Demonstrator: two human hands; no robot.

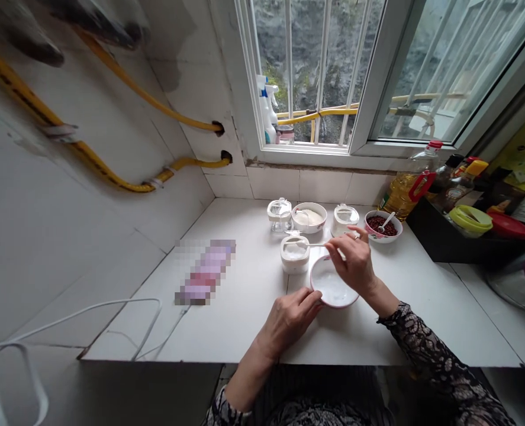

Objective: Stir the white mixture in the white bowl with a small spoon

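My left hand (292, 316) grips the near left rim of a white bowl (333, 290) on the counter. The bowl holds something white, perhaps powder or grains. Above the bowl, my right hand (353, 257) pinches the handle of a small white spoon (318, 244). Its tip points left, over the open mouth of a white-rimmed jar (295, 253) with white contents. Behind stand a clear lidded jar (280, 214), a bowl of pale powder (309, 218) and another lidded jar (345, 219). To their right, a bowl of dark red beans (383, 226) has a small white spoon in it.
A blurred-out device (206, 272) lies at left with a white cable (155, 302) running off the counter (240, 331). At right stand an oil bottle (406, 186) and a black box (448, 236) of bottles and containers. A barred window (315, 71) is ahead.
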